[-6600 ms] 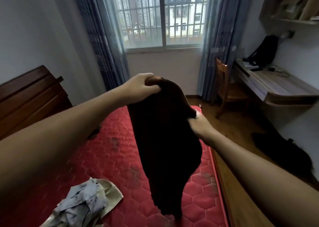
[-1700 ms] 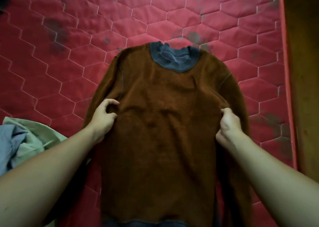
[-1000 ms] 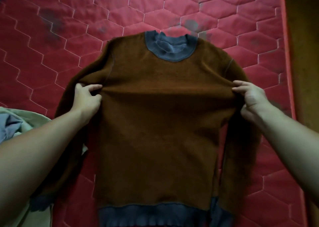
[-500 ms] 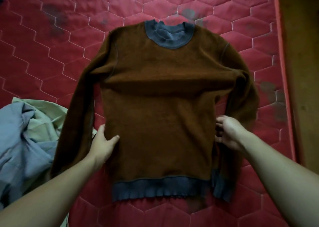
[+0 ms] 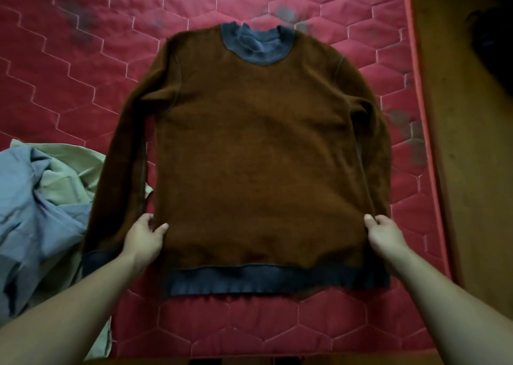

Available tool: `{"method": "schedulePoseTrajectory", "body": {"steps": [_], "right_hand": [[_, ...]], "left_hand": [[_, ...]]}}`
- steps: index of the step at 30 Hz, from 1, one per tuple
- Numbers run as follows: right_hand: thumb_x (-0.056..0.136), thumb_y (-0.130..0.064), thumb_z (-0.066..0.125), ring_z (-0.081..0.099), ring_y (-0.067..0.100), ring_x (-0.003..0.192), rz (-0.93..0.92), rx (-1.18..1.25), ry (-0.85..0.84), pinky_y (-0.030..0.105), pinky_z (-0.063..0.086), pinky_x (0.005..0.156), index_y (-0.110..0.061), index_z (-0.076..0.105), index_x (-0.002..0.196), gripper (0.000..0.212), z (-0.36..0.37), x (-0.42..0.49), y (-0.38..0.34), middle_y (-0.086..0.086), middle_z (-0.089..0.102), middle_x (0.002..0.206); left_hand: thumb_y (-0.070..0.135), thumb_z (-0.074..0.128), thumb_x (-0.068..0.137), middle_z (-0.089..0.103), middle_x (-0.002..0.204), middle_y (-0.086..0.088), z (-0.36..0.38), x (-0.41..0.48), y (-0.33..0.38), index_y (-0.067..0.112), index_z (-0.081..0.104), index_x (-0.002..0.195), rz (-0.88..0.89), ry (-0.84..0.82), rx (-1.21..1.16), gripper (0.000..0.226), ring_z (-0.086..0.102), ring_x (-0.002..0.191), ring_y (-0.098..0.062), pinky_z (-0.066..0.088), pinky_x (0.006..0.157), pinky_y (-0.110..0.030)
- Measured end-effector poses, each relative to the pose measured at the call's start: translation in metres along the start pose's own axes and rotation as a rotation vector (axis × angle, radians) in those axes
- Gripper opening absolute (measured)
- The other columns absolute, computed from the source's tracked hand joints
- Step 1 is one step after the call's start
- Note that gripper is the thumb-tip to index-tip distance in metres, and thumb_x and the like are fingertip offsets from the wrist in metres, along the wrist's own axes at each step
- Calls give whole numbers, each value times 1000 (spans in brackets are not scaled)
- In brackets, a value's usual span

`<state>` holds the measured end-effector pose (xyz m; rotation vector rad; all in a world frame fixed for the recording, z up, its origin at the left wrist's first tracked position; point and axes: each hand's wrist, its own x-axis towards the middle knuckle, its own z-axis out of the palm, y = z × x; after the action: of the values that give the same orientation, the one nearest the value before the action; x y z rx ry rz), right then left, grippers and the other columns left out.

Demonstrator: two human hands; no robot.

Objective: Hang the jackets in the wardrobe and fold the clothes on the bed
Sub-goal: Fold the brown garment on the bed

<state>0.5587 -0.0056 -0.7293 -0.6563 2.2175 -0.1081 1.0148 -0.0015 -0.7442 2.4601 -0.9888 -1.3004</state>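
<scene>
- As the person leans in over the bed's near edge, the sweater (image 5: 258, 156) lies spread on the red mattress (image 5: 83, 73), its blue hem band (image 5: 263, 281) closest to the viewer.
- Just past the band, the left hand (image 5: 144, 237) pinches the sweater's side edge, thumb on top and fingers tucked at the seam.
- Opposite, the right hand (image 5: 384, 234) nips the other side edge, fingers curled tight on the cloth.
- That reads as the flattening step: tugging the body square before any fold is made.
- The left sleeve (image 5: 119, 156) runs down beside the body, its cuff near a crumpled blue-and-green heap (image 5: 36, 198) awaiting its turn.
- The right sleeve (image 5: 374, 142) hugs the body closely.
- Farthest off, the blue collar (image 5: 256, 45) points away.
- Next, probably: release the sides, bring each sleeve across the chest, then lift the hem toward the collar, keeping clear of the heap.
</scene>
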Motion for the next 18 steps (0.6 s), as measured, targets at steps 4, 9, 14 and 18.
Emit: {"method": "schedulePoseTrajectory", "body": {"steps": [4,9,14,18], "right_hand": [[99,-34,64,58,24,108,161,227,-303,46,54,86,-18,46,140,47,2,-20,11,0,58,125],[92,-10,70,67,29,94,124,-23,-376,38,55,72,-8,65,117,25,15,-24,45,12,72,106],[96,-18,66,57,28,126,-133,-396,-368,36,44,108,-11,52,142,48,11,-28,57,8,61,137],[95,-37,64,61,30,116,-139,-639,-357,41,51,99,-13,47,137,51,13,-27,46,12,63,130]], "left_hand": [[13,71,92,65,112,-1,2,-12,-21,22,48,121,-84,-145,-63,38,64,102,-21,53,90,-39],[-2,74,83,61,120,-4,2,-34,-39,22,43,132,-105,-202,67,62,60,112,-27,51,95,-41],[2,69,85,62,122,-20,-1,-40,-42,15,40,125,-90,-72,325,51,61,111,-41,48,89,-42],[4,63,85,52,127,-24,6,-44,-38,19,30,139,-88,-24,410,65,57,110,-45,49,97,-51]]}}
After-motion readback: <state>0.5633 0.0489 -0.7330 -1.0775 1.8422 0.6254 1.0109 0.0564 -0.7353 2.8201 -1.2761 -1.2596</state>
